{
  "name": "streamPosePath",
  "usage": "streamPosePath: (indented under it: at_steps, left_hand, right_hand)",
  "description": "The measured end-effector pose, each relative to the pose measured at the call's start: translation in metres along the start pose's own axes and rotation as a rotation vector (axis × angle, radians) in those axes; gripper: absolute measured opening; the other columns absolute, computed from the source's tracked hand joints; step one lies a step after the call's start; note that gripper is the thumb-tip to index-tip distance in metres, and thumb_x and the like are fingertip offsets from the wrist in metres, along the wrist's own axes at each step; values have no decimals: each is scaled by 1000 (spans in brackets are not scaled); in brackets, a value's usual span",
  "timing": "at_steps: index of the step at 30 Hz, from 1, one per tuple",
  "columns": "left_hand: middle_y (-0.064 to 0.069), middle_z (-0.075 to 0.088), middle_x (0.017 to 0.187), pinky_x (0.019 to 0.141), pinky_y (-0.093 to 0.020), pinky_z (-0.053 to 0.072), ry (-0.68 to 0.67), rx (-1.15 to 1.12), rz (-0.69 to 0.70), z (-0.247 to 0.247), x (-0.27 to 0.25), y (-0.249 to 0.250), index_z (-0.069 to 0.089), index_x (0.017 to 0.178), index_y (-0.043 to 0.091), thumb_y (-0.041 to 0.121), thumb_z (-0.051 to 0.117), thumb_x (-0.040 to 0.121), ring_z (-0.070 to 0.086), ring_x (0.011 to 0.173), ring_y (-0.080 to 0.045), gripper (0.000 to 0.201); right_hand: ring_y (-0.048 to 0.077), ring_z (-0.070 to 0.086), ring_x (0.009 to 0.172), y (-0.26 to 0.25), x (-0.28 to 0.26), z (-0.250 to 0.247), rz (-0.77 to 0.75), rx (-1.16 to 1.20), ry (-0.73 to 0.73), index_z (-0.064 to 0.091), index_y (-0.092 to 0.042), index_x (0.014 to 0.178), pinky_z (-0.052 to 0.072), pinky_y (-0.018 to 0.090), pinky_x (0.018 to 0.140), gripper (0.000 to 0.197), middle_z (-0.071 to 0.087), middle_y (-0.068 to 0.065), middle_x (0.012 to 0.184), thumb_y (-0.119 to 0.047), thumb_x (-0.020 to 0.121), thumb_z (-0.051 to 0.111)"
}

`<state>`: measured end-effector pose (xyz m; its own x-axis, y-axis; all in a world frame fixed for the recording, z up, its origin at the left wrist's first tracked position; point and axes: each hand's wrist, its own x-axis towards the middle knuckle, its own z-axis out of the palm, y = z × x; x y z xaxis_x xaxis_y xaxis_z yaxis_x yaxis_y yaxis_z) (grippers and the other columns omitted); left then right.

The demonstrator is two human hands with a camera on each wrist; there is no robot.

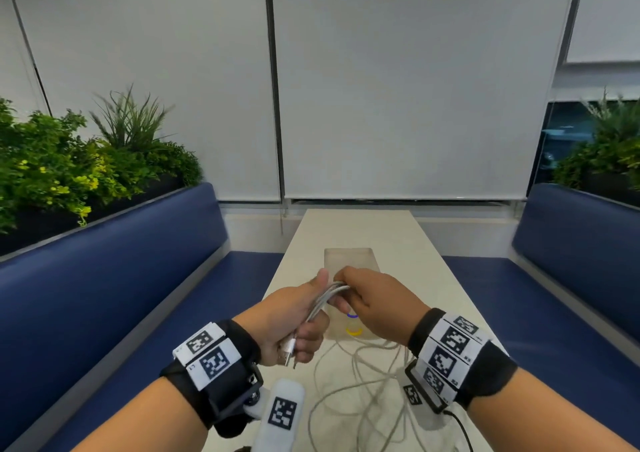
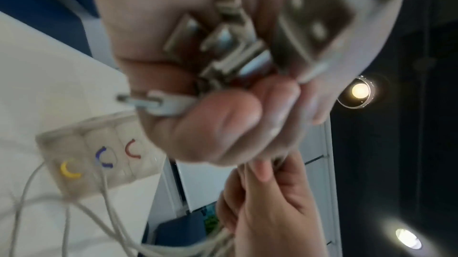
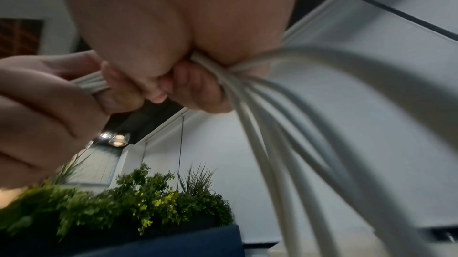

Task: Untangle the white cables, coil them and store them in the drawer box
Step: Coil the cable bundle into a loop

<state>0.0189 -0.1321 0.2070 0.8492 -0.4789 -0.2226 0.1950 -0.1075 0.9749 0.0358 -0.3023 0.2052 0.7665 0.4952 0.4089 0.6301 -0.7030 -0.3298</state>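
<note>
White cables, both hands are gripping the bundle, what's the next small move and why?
Probably slide the right hand along the white cables away from the left hand, which pins the plug ends; loose strands lie crossed on the table.

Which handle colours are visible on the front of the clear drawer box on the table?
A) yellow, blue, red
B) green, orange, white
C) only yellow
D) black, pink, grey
A: in the left wrist view, the drawer box shows a yellow handle, a blue handle and a red handle.
</note>
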Motion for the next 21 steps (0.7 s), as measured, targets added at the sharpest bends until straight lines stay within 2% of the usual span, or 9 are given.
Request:
streamPosePath:
  at_steps: [2, 3, 5, 6, 7, 9, 13, 17, 21]
  left_hand:
    - [-3, 47, 45, 44, -22, 44, -1, 70, 5, -2, -1, -1, 57, 85, 10, 40, 36, 98, 48, 39, -16, 39]
    - [-4, 58, 53, 55, -27, 52, -1, 66, 25, -3, -1, -3, 57, 82, 8, 29, 39, 99, 59, 52, -18, 33]
    - [-8, 68, 71, 76, -33, 54, 5, 1, 64, -2, 1, -7, 61, 72, 7, 13, 41, 98, 67, 70, -21, 34]
    - [-8, 67, 72, 71, -32, 55, 17, -64, 62, -1, 1, -8, 61, 69, 7, 11, 41, 98, 64, 61, -18, 35]
    - [-6, 62, 66, 55, -28, 54, 27, -129, 53, 0, 2, -8, 58, 69, 7, 12, 41, 99, 56, 46, -13, 34]
    - [0, 45, 52, 36, -19, 35, 41, -227, 48, 4, 1, -8, 52, 72, 8, 20, 41, 99, 30, 31, -6, 32]
    - [5, 27, 46, 33, -15, 24, 28, -394, 119, 8, 0, -5, 57, 73, 7, 25, 43, 94, 20, 27, -3, 31]
    - [6, 28, 46, 34, -17, 24, 65, -559, 248, 14, 6, -3, 63, 92, 2, 17, 42, 94, 22, 29, -3, 26]
    - [5, 31, 48, 35, -17, 31, 226, -728, 319, 13, 21, 3, 58, 107, 0, 14, 43, 96, 26, 31, -4, 23]
  right_hand:
    - [20, 55, 82, -2, -1, 0, -15, -115, -45, 55, -17, 102, 38, 29, 68, 22, 61, 1, 92, -21, 93, 35]
    - [24, 57, 91, -3, 0, 1, -8, -163, -76, 53, -17, 110, 40, 31, 72, 24, 62, 4, 102, -20, 93, 36]
    - [27, 58, 96, -3, 1, 5, 3, -190, -103, 51, -18, 115, 40, 32, 73, 27, 62, 6, 108, -19, 93, 36]
    - [27, 58, 95, -3, 2, 6, 4, -174, -96, 51, -18, 115, 39, 31, 72, 26, 62, 6, 107, -18, 93, 36]
    - [27, 58, 94, -3, 4, 8, 6, -151, -82, 52, -18, 114, 38, 30, 71, 26, 63, 6, 106, -18, 93, 36]
    - [24, 55, 86, 1, 7, 9, 34, -98, -56, 53, -15, 112, 34, 29, 67, 24, 62, 5, 97, -17, 94, 36]
    - [24, 47, 69, 11, 11, 15, 134, 41, -25, 50, -12, 102, 31, 27, 54, 17, 48, -2, 66, -23, 97, 37]
    - [12, 43, 56, 20, 11, 30, 267, 260, -3, 42, -22, 85, 33, 24, 52, 16, 46, -5, 63, -33, 96, 40]
    - [9, 43, 56, 24, 4, 50, 369, 353, -29, 41, -29, 74, 34, 23, 51, 21, 47, -5, 66, -30, 95, 43]
